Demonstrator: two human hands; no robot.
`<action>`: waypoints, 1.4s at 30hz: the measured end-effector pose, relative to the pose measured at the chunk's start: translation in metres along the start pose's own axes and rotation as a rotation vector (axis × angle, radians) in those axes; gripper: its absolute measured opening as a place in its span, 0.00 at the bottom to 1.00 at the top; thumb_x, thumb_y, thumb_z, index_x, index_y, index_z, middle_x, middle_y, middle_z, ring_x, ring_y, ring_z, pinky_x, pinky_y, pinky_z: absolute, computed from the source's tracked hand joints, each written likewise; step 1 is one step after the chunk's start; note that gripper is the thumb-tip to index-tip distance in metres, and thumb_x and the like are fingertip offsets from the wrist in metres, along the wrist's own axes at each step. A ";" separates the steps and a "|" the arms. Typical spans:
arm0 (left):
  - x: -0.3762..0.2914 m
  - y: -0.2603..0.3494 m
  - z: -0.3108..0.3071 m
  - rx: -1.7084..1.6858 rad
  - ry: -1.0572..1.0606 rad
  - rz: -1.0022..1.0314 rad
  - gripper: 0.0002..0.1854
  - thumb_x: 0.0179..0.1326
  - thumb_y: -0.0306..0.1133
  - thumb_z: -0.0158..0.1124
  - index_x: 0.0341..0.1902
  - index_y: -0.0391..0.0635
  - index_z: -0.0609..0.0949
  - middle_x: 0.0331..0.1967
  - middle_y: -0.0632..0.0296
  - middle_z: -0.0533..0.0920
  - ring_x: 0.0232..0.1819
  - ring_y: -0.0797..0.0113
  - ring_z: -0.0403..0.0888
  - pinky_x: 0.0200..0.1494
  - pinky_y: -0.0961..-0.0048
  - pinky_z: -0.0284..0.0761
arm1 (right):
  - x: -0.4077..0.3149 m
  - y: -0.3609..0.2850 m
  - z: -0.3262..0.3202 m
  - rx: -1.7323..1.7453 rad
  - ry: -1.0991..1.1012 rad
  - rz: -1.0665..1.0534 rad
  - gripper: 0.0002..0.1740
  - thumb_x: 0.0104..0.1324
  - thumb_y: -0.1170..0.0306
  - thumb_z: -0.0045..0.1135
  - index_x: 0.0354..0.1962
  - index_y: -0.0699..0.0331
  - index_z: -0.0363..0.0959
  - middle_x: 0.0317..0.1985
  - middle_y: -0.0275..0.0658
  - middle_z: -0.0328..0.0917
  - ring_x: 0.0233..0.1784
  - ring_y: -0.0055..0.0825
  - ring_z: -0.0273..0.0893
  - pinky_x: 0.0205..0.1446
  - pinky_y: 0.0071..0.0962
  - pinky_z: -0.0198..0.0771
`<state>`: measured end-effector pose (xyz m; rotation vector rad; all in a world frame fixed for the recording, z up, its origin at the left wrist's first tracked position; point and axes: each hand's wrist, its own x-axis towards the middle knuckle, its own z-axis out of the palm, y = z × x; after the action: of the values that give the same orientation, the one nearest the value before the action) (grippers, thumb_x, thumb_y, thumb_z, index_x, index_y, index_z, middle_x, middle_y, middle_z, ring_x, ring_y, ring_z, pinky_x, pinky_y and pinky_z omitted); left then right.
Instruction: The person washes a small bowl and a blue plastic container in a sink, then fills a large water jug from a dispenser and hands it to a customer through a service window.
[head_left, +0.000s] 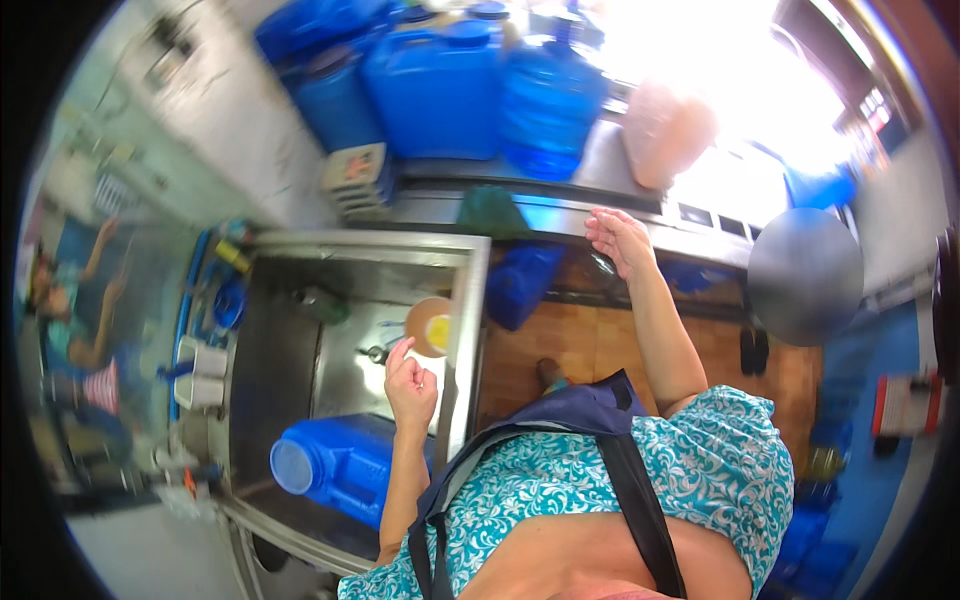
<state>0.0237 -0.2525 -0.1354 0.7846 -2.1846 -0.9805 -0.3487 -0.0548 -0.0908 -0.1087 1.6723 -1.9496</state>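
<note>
My left hand (411, 386) is over the near side of a stainless steel sink (471, 300), its fingers partly curled and nothing seen in them. Just beyond it, a brown bowl (417, 322) with something yellow inside sits in the sink. A blue plastic jug (352, 469) lies on its side in the basin beside my left forearm. Out to the right, my right hand (621, 238) is raised near the edge of a metal counter (555, 214), fingers loosely bent, holding nothing that I can see. A green cloth or bag (491, 212) hangs at the counter's edge.
Blue jerrycans (442, 97) and a large blue water bottle (551, 109) stand on the counter, with a pinkish plastic bag (664, 135) to their right. A dark blue bag (523, 283) hangs below. White holders (201, 375) are fixed beyond the sink. A blurred grey disc covers part of the right side.
</note>
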 end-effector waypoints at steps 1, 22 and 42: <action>-0.001 0.012 0.014 0.001 -0.026 0.072 0.12 0.47 0.18 0.55 0.18 0.39 0.63 0.57 0.41 0.80 0.64 0.41 0.73 0.64 0.57 0.68 | -0.008 0.002 -0.034 0.038 0.103 -0.011 0.15 0.68 0.64 0.60 0.48 0.63 0.78 0.38 0.35 0.83 0.38 0.21 0.80 0.42 0.21 0.74; 0.081 0.320 0.442 0.352 -0.995 0.851 0.04 0.61 0.23 0.54 0.32 0.39 0.77 0.46 0.49 0.84 0.55 0.50 0.79 0.65 0.52 0.66 | 0.002 -0.039 -0.505 0.325 0.263 -0.111 0.58 0.63 0.21 0.20 0.74 0.55 0.51 0.79 0.57 0.37 0.82 0.58 0.24 0.76 0.64 0.19; 0.209 0.486 0.788 0.205 -1.107 0.919 0.04 0.55 0.21 0.52 0.32 0.41 0.74 0.31 0.50 0.79 0.41 0.48 0.79 0.52 0.58 0.71 | 0.295 -0.168 -0.771 0.305 0.483 0.033 0.50 0.67 0.30 0.43 0.76 0.48 0.47 0.76 0.59 0.47 0.78 0.52 0.45 0.73 0.58 0.46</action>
<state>-0.8084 0.2043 -0.1147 -0.9293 -3.0447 -0.7219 -0.9731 0.5027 -0.1889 0.5397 1.6102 -2.3036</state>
